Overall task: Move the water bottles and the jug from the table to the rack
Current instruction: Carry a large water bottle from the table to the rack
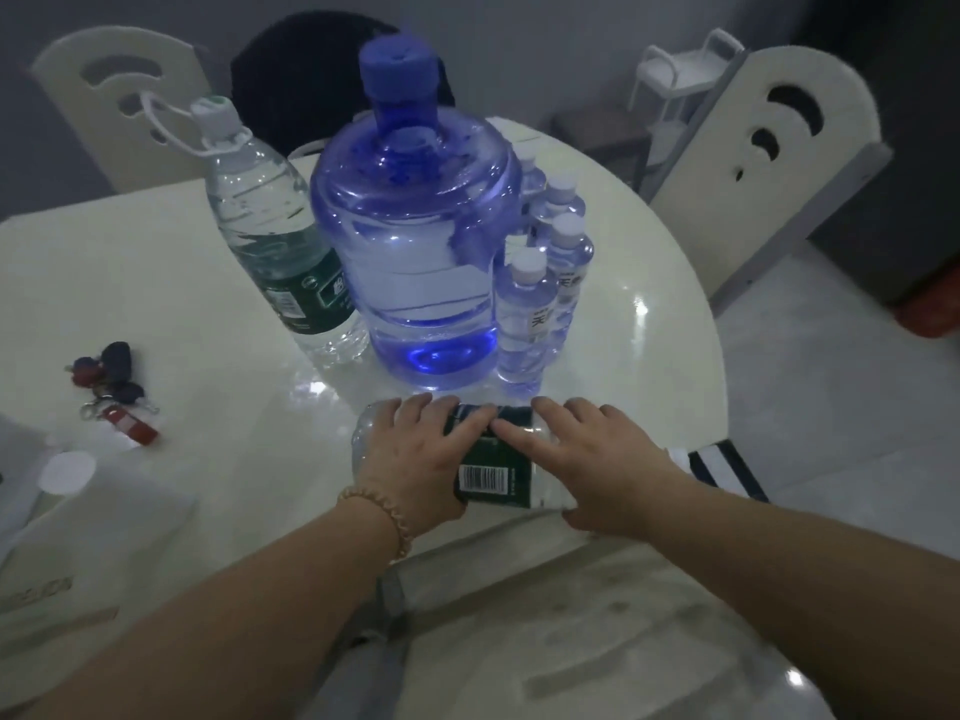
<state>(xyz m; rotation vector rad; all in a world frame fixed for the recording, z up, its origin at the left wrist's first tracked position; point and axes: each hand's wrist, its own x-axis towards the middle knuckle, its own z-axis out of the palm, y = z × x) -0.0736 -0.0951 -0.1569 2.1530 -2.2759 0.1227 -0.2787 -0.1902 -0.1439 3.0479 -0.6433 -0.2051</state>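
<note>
A large clear bottle with a green label (491,472) lies on its side at the near edge of the white table (156,283). My left hand (415,459) covers its left part and my right hand (602,459) its right part, fingers wrapped over it. Behind it stands a blue jug (415,241) with a blue cap. To the jug's left stands a second large green-labelled bottle (270,236) with a white carry strap. Several small bottles (540,283) with white caps stand at the jug's right.
A bunch of keys (111,392) lies on the table's left, with papers and a white lid (67,472) nearer me. Cream chairs (769,163) stand behind the table. A small white rack (675,90) stands at the back right.
</note>
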